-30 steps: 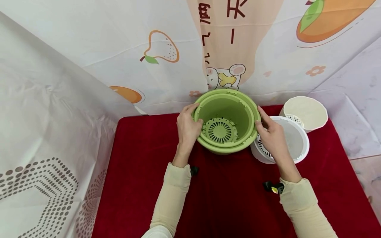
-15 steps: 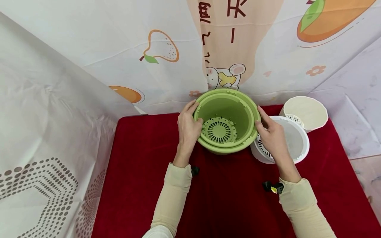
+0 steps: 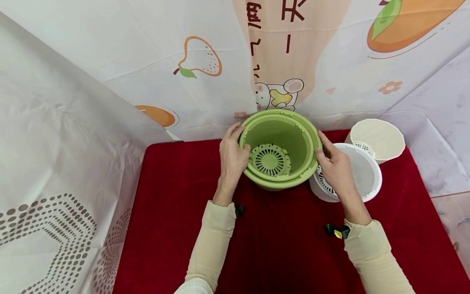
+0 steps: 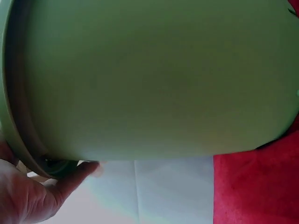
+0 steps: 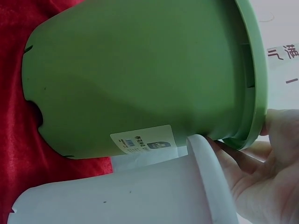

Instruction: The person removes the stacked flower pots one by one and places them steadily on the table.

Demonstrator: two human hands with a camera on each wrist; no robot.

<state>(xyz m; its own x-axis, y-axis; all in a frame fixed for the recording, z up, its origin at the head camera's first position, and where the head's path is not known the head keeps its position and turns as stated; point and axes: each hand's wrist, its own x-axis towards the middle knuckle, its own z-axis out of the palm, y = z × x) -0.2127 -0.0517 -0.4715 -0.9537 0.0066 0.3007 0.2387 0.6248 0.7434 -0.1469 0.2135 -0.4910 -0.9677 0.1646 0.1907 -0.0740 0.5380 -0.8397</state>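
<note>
A green plastic flowerpot (image 3: 280,126) with a slotted bottom sits nested inside a larger green flowerpot (image 3: 273,186), near the back of the red cloth. On the left side, my left hand (image 3: 233,158) grips the rim, its thumb on the inner side. My right hand (image 3: 338,170) holds the opposite rim, with fingers underneath, as the right wrist view shows. A printed label (image 5: 145,140) is stuck on the outer pot's wall. Just right of it stands a white flowerpot (image 3: 363,169), partly behind my right hand.
A cream many-sided pot (image 3: 380,139) stands behind the white one, near the back right. Red cloth (image 3: 176,212) covers the table. A printed fabric backdrop (image 3: 147,53) rises directly behind the pots, and a pale curtain (image 3: 55,143) hangs at the left.
</note>
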